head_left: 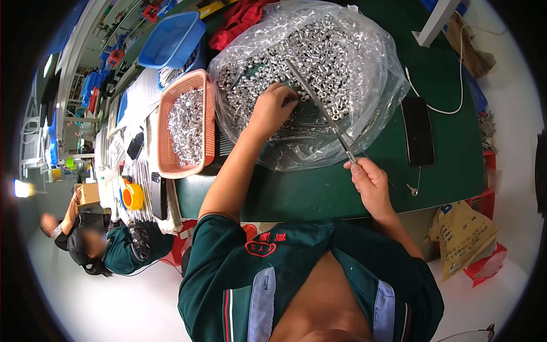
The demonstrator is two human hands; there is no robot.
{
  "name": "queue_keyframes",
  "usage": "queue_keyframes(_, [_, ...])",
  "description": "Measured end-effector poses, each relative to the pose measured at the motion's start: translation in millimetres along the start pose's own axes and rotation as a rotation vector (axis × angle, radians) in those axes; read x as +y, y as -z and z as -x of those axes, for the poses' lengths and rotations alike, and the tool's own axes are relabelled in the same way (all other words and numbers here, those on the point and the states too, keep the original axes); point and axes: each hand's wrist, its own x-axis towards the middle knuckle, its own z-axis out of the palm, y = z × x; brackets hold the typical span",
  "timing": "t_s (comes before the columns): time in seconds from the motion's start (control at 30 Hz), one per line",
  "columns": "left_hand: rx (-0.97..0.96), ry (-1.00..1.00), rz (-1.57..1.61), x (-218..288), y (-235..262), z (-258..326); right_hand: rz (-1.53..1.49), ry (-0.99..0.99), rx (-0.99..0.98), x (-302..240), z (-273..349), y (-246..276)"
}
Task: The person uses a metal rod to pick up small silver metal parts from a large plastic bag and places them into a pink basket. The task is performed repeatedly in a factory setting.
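A large clear plastic bag (376, 119) lies spread open on the green table, with a heap of small silvery metal ring-like pieces (325, 51) on it. My left hand (272, 111) reaches in over the near side of the heap, its fingers curled together among the pieces. Whatever is between those fingertips is too small to make out. My right hand (369, 181), nearer the table's front edge, is closed round the lower end of a long thin metal rod (319, 105). The rod slants up and left across the heap. A second thin dark line crosses it near my right hand.
Left of the bag stands a pink basket (165, 137) of silvery pieces, with a blue basket (165, 43) behind it. Red cloth (236, 25) lies at the back. To the right are a black phone (419, 131), a white cable (447, 111) and a key (412, 190). Co-workers sit at left.
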Motion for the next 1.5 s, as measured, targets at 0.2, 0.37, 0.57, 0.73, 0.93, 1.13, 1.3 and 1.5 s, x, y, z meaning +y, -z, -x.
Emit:
queue_keyframes(0.2, [0.001, 0.104, 0.030, 6.4, 16.7, 7.2, 0.014, 0.018, -0.009, 1.1, -0.8, 0.1])
queue_keyframes(0.37, [0.003, 0.144, -0.052, 3.8, 23.2, 8.4, 0.013, 0.064, -0.024, 7.9, -1.3, -0.4])
queue_keyframes(0.57, [-0.023, 0.033, -0.062, 3.7, 16.2, 4.9, 0.030, 0.072, -0.026, 6.5, -1.6, -0.5])
queue_keyframes(0.73, [-0.029, 0.010, -0.108, 7.0, 11.0, 2.3, 0.028, 0.005, 0.000, 1.1, -0.5, 0.2])
queue_keyframes(0.93, [-0.008, 0.011, -0.266, 15.4, 2.5, 2.3, 0.026, 0.049, -0.017, 6.1, -1.2, 0.2])
queue_keyframes(1.13, [-0.004, -0.052, -0.319, 10.2, -3.5, 0.8, 0.017, 0.012, 0.001, 1.6, -0.5, 0.0])
queue_keyframes(1.3, [0.121, 0.235, 0.242, 7.5, 6.8, -0.8, 0.045, 0.004, 0.013, -1.7, -0.5, -0.3])
queue_keyframes(1.5, [0.254, 0.471, 2.012, -16.1, 29.8, 4.2, 0.173, 0.062, -0.021, -4.4, -1.2, -6.3])
